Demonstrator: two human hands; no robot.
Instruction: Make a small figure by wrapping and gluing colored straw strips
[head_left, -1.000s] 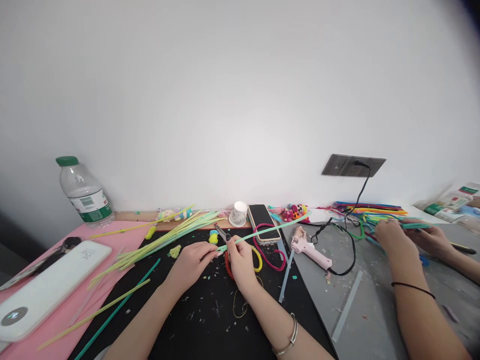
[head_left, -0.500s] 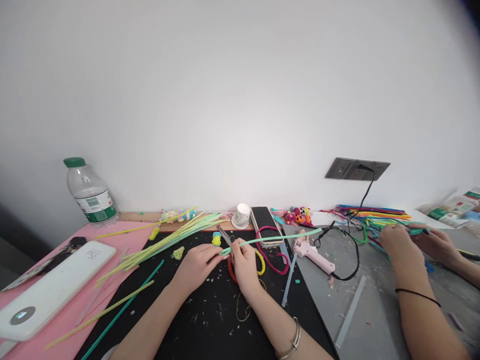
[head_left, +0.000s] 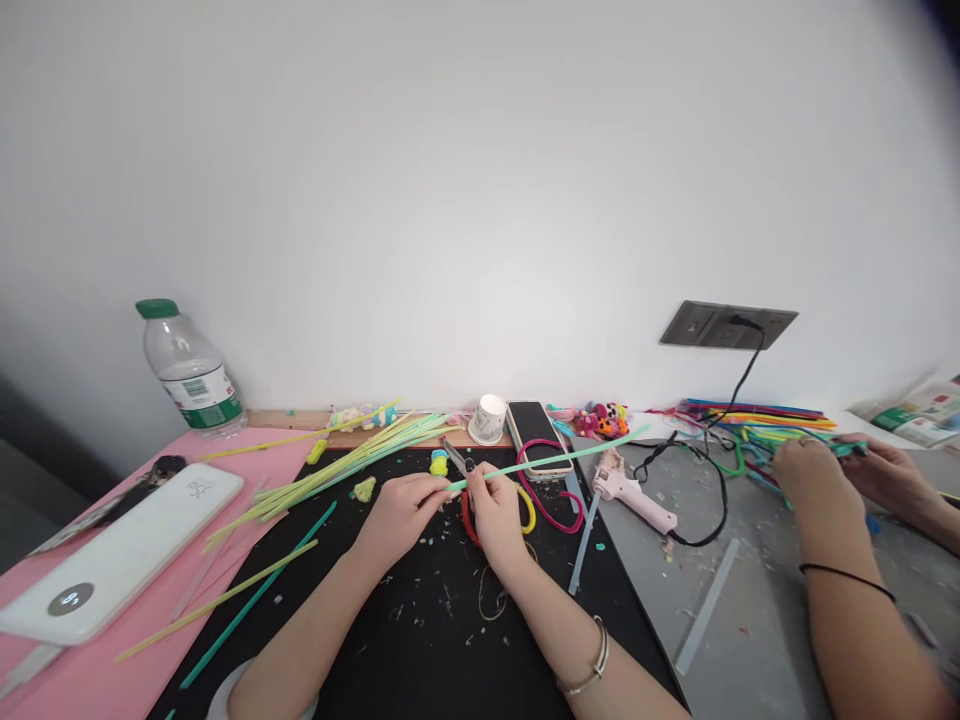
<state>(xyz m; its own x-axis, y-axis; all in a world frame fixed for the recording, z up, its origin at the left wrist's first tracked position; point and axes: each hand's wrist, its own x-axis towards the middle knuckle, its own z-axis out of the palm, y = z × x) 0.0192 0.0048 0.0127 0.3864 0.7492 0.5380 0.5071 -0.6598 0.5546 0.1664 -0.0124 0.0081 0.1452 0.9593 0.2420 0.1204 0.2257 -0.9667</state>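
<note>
My left hand (head_left: 401,515) has its thumb and fingers pinched on one end of a mint-green pipe cleaner (head_left: 574,455). Close beside it, my right hand (head_left: 495,515) grips the same pipe cleaner, whose long free end slants up to the right over a phone. Pliers (head_left: 454,456) with red and yellow handles point up-left at my right hand; whether that hand also holds them I cannot tell. A small yellow-and-blue piece (head_left: 439,462) sits near the jaws. Light green pipe cleaners (head_left: 337,468) lie in a bundle left of my hands.
A pink glue gun (head_left: 634,500) with a black cord lies right, near a phone (head_left: 538,430) and paper cup (head_left: 488,418). A bottle (head_left: 193,375) and white power bank (head_left: 131,550) stand and lie left. Another person's hands (head_left: 810,475) work at right among coloured pipe cleaners (head_left: 757,412).
The pipe cleaner showed a small loop between my fingers half a second ago; now it runs straighter there. My hands stay close together. The whole view has shifted slightly.
</note>
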